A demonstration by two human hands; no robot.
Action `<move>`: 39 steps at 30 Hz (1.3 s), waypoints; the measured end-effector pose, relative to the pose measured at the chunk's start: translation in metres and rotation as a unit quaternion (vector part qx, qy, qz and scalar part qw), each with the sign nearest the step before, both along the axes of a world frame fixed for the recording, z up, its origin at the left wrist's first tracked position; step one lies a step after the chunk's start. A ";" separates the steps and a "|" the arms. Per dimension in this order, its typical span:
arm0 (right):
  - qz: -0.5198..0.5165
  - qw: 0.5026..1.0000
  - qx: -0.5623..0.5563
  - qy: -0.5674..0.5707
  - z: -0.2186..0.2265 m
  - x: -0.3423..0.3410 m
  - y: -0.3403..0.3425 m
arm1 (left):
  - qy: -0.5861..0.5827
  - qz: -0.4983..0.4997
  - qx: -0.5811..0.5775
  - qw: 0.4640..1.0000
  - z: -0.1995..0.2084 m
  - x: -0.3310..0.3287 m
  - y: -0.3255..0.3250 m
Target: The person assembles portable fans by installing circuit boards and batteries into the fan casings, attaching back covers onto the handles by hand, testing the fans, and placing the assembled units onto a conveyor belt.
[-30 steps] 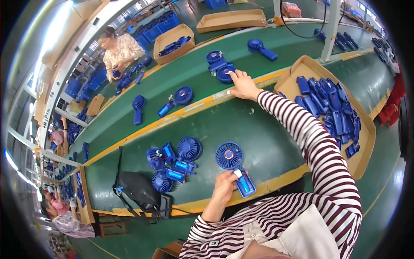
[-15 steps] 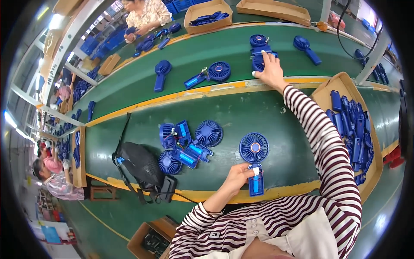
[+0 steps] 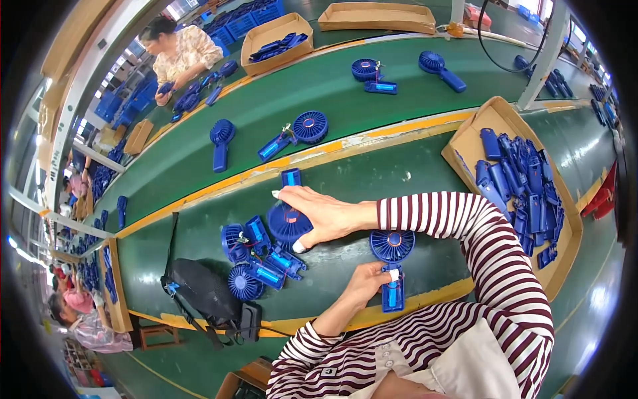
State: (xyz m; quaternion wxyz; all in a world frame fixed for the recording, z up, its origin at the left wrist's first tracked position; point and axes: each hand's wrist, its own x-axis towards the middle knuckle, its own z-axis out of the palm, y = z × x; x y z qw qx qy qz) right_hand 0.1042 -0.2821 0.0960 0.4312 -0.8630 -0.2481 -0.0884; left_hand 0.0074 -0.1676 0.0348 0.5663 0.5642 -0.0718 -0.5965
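Note:
My right hand (image 3: 319,216), in a striped sleeve, reaches left across the green bench and grips the round head of a blue hand-held fan (image 3: 287,225), whose handle points away from me. My left hand (image 3: 367,282) holds the handle of a second blue fan (image 3: 392,266) that lies near the bench's yellow front edge, its back open and a cell showing inside. A heap of several more blue fans (image 3: 256,259) lies just left of my right hand.
A cardboard tray (image 3: 465,143) of blue handle shells stands at the right. A black bag (image 3: 199,292) lies at the front left. Blue fans (image 3: 296,133) lie on the far green belt. A person (image 3: 176,50) works at the back left.
My right hand has pulled back from the far belt and now grips a fan next to the heap. My left hand still holds the open fan.

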 end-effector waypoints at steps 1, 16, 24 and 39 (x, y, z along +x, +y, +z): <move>0.017 1.000 0.015 -0.002 -0.005 0.007 -0.002 | 0.004 0.001 -0.003 1.000 0.002 0.001 0.001; -0.571 0.755 -0.311 0.086 -0.069 0.131 -0.287 | 0.022 0.002 -0.042 0.999 -0.007 0.006 0.002; -0.467 0.844 -0.261 -0.041 -0.038 0.110 -0.200 | 0.015 0.004 -0.061 0.998 -0.012 0.011 0.001; 0.025 0.994 -0.008 -0.102 0.007 0.022 0.054 | -0.002 -0.001 -0.034 0.999 -0.011 0.005 0.001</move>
